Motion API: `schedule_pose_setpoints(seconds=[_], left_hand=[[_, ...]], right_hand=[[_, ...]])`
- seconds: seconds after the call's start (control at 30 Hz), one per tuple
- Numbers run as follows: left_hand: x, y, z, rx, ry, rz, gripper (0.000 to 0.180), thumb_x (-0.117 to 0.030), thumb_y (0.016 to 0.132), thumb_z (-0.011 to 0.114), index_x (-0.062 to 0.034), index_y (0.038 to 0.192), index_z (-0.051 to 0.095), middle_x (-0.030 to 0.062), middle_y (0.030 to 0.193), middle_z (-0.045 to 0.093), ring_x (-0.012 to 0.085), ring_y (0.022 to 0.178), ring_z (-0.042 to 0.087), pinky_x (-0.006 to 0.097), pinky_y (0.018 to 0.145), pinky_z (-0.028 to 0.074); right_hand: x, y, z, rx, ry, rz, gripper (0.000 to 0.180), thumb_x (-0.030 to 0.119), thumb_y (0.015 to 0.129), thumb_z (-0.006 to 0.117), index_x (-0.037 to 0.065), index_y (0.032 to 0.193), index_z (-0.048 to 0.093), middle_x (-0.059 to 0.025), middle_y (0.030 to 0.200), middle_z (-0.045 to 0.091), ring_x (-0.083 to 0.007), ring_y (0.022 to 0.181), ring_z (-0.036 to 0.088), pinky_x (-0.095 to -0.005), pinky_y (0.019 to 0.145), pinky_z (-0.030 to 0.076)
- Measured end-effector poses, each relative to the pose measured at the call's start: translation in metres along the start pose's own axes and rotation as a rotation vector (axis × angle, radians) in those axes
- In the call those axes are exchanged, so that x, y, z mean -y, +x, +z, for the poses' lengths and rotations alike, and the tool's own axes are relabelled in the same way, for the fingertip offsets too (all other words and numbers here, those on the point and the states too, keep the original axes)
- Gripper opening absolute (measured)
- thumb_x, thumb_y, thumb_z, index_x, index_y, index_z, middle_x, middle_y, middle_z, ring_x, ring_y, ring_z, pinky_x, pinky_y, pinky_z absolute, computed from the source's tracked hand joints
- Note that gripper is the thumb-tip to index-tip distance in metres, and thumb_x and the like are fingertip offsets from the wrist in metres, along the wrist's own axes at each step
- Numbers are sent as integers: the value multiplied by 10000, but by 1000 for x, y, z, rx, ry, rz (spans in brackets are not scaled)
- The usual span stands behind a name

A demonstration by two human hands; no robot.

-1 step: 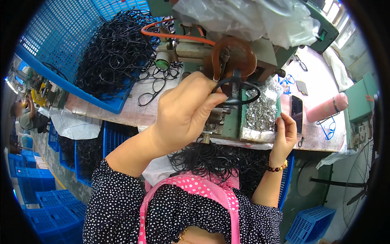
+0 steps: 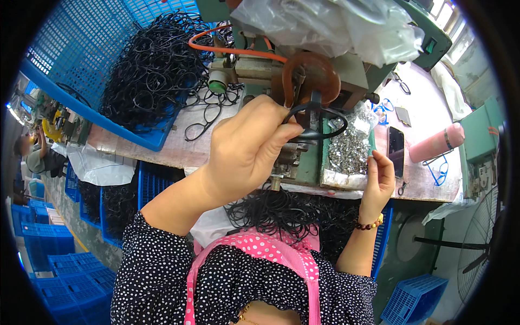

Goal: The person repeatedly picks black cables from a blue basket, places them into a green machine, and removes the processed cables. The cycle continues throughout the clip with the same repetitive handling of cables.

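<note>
My left hand (image 2: 246,146) is closed in a pinch on a black eyeglass frame (image 2: 340,127). The frame is held up against the bench machine (image 2: 303,69), by a round brown translucent guard (image 2: 331,81); part of it is hidden by my fingers. Below and right of it sits a green-edged tray (image 2: 346,180) with many small shiny metal parts (image 2: 349,151). At that tray's right edge is my right hand (image 2: 380,176), its fingers curled and thumb close to them. Whether anything small is between those fingertips cannot be made out.
A blue basket (image 2: 59,89) heaped with black eyeglass frames (image 2: 151,70) stands at the left. More black frames (image 2: 281,214) lie in front of my lap. To the right are a phone (image 2: 396,146), a pink bottle (image 2: 436,143), blue eyeglass frames (image 2: 441,172) and a fan (image 2: 476,249).
</note>
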State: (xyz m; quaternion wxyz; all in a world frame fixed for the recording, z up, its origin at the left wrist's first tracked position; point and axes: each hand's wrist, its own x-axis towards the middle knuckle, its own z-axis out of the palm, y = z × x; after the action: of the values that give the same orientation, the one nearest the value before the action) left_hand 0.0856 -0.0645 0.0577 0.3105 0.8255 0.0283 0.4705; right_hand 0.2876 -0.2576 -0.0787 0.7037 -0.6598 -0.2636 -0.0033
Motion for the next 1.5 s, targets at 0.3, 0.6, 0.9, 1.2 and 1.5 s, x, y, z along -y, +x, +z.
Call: schedule_pose_setpoints(seconds=[0.3, 0.6, 0.9, 1.2, 1.5], left_hand=[[1, -3, 1, -15, 32, 28, 118, -27, 881, 692, 53, 925, 617, 151, 795, 606, 305, 658, 594, 340, 574, 486], [-6, -8, 5, -67, 22, -71, 66, -14, 957, 604, 52, 953, 603, 104, 836, 591, 195, 697, 541, 269, 646, 445], [-10, -49, 2, -138, -85, -209, 298, -39, 944, 618, 29, 1230, 566, 93, 1085, 583, 138, 854, 566, 252, 751, 469], [-25, -229, -90, 868, 358, -513, 465, -284, 879, 700, -12, 1237, 583, 205, 1120, 624, 381, 1042, 598, 458, 908, 472], [-19, -317, -82, 781, 700, -488, 217, -153, 826, 697, -61, 1020, 664, 131, 952, 609, 333, 924, 584, 433, 827, 464]], right_hand=[[20, -11, 9, 300, -831, -227, 221, 172, 820, 777, 63, 896, 600, -83, 748, 601, -275, 683, 587, -402, 630, 473], [3, 16, 52, 267, -862, -646, 163, 141, 791, 715, 140, 953, 711, -58, 1083, 637, -312, 1217, 506, -478, 1047, 365], [-18, 16, 44, 147, -812, -601, 233, 190, 785, 731, 90, 993, 699, -97, 1197, 610, -368, 1306, 422, -496, 1085, 314], [-32, 24, 40, 96, -676, -595, 52, 121, 810, 715, 88, 845, 693, -73, 1079, 682, -350, 1231, 512, -449, 1043, 391], [-31, 21, 41, 50, -753, -579, 96, 170, 857, 656, 94, 915, 666, -88, 956, 665, -324, 1023, 582, -444, 905, 436]])
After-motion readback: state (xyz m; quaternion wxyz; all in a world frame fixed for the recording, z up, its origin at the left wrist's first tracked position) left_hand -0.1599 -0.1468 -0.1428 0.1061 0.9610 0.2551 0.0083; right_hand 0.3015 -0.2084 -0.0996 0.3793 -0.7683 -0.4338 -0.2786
